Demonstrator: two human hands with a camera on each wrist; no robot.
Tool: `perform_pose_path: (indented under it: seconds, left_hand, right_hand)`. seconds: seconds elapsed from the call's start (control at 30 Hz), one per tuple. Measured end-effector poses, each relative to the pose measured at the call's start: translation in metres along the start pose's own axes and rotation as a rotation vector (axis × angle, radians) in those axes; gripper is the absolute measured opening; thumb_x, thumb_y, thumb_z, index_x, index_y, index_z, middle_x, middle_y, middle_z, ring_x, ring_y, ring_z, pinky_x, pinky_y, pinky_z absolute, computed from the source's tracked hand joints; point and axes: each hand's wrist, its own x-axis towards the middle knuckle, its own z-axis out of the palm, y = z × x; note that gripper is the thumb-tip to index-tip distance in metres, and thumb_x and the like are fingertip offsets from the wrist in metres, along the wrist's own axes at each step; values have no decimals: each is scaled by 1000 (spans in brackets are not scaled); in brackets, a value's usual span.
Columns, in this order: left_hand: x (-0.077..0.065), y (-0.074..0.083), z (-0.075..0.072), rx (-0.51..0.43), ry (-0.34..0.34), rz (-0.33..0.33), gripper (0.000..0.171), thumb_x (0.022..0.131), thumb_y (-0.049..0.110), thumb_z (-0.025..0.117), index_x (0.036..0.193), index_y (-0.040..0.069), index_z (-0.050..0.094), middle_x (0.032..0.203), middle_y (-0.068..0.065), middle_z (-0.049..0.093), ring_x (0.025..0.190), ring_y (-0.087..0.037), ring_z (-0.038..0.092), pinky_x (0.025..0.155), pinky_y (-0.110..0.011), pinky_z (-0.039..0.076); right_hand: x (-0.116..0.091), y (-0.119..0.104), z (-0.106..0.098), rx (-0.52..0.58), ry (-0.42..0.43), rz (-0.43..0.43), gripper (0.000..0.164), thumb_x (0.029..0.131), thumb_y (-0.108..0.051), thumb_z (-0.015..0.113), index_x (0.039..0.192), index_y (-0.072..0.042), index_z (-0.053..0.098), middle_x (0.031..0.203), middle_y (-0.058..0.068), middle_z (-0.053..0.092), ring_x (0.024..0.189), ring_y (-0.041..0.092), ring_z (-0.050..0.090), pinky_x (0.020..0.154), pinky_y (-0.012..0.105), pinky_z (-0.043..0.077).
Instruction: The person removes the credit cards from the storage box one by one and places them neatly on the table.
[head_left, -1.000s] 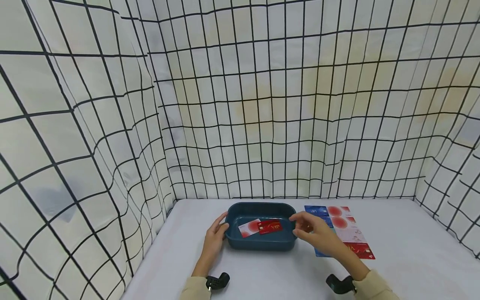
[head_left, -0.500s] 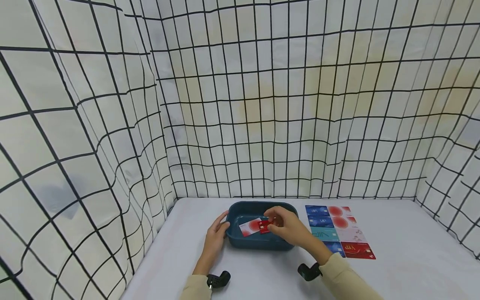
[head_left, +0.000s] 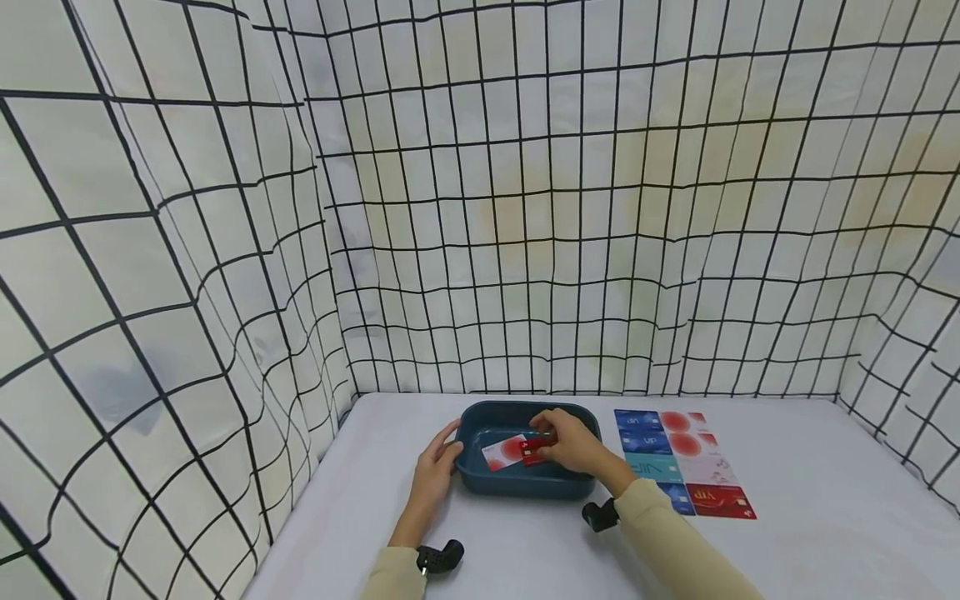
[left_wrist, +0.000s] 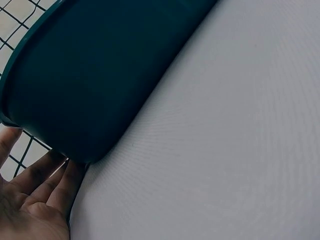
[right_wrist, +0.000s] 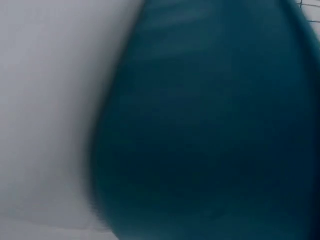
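A dark teal tray [head_left: 517, 486] stands on the white table. Inside it lie a white-and-red card [head_left: 502, 452] and a red card [head_left: 531, 451], which overlaps it. My left hand [head_left: 431, 477] rests against the tray's left end; the left wrist view shows its fingers [left_wrist: 62, 187] reaching fairly straight to the outer wall, with one digit at the rim. My right hand [head_left: 573, 443] is over the tray and pinches the red card's right end, which its fingers partly hide. The right wrist view shows only the blurred tray wall [right_wrist: 210, 120].
Right of the tray, several cards lie in two columns: blue cards [head_left: 643, 442] and a teal card [head_left: 654, 467] on the left, pink-and-white cards [head_left: 712, 469] and a red VIP card [head_left: 722, 502] on the right. A black grid net [head_left: 550, 250] over white sheeting encloses the table.
My right hand has moved left from the tray's right rim to the red card inside and taken its right end. The left hand has stayed at the tray's left end.
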Motion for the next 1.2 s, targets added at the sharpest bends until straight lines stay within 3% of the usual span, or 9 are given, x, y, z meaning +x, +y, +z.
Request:
perform_pose_path:
  seconds: [0.23, 0.43, 0.6, 1.2]
  left_hand:
    - [4, -11, 1, 12, 11, 17, 45, 107, 24, 52, 152, 19, 51, 139, -21, 64, 125, -32, 61, 102, -42, 53]
    - [8, -11, 1, 14, 18, 9, 43, 107, 26, 53, 150, 24, 53, 142, -16, 63, 126, -29, 62, 104, -44, 52]
    - [7, -11, 0, 10, 11, 24, 45, 107, 25, 52, 152, 20, 51, 143, -19, 62, 128, -32, 60, 105, -46, 52]
    - [5, -11, 0, 46, 13, 24, 44, 107, 26, 52, 151, 21, 52, 139, -18, 64, 123, -27, 62, 102, -42, 53]
  right_hand:
    - [9, 6, 3, -106, -58, 61, 46, 83, -7, 83, 125, -7, 66, 117, 10, 63, 111, 27, 52, 99, 52, 48]
    - [10, 1, 1, -240, -91, 79, 51, 80, -6, 83, 129, -8, 67, 124, 13, 62, 111, 30, 48, 98, 56, 42]
    - [9, 0, 2, -324, -114, 80, 52, 82, -7, 81, 132, -7, 65, 127, 15, 63, 114, 34, 50, 97, 57, 43]
    - [14, 5, 13, -300, -101, 83, 43, 82, -16, 86, 121, -7, 71, 109, 7, 64, 106, 27, 52, 98, 55, 45]
